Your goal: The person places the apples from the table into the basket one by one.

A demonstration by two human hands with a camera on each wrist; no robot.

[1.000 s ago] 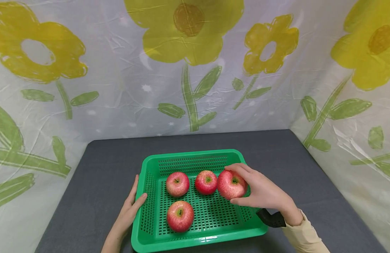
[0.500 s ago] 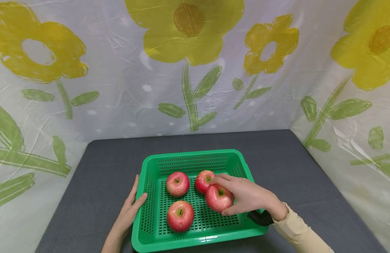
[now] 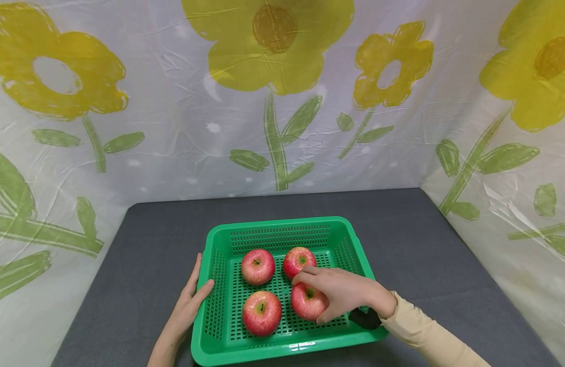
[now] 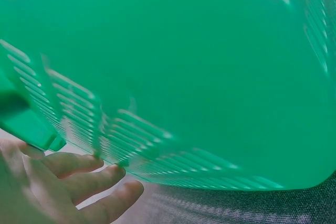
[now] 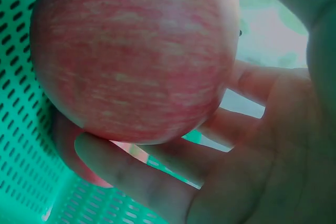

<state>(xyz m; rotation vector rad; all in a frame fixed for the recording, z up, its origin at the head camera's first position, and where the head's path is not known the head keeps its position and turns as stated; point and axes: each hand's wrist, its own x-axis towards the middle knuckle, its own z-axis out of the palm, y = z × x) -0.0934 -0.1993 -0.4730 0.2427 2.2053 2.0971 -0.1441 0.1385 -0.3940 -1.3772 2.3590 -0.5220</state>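
A green plastic basket [image 3: 289, 349] with slotted walls holds several red apples. My left hand [image 3: 186, 306] holds its left side, thumb over the rim; in the left wrist view the hand's fingers [image 4: 100, 182] touch the outer wall. My right hand [image 3: 339, 293] grips an apple [image 3: 306, 302] inside the basket's right half, with fingers on its far side and thumb on its near side. Just behind it lies another apple [image 3: 298, 260]. Two more, a back-left apple [image 3: 258, 266] and a front-left apple [image 3: 261, 313], rest on the basket floor. In the right wrist view the held apple [image 5: 136, 56] hides much of the floor.
The basket stands on a dark grey cloth-covered table [image 3: 163, 239]. A pale sheet [image 3: 181, 153] printed with yellow flowers hangs behind and along both sides. A black band [image 3: 366, 318] shows under the right wrist.
My right hand has carried the apple leftward and nearer to me, from the basket's right wall to in front of the back-middle apple. Left hand, basket and other apples stayed put.
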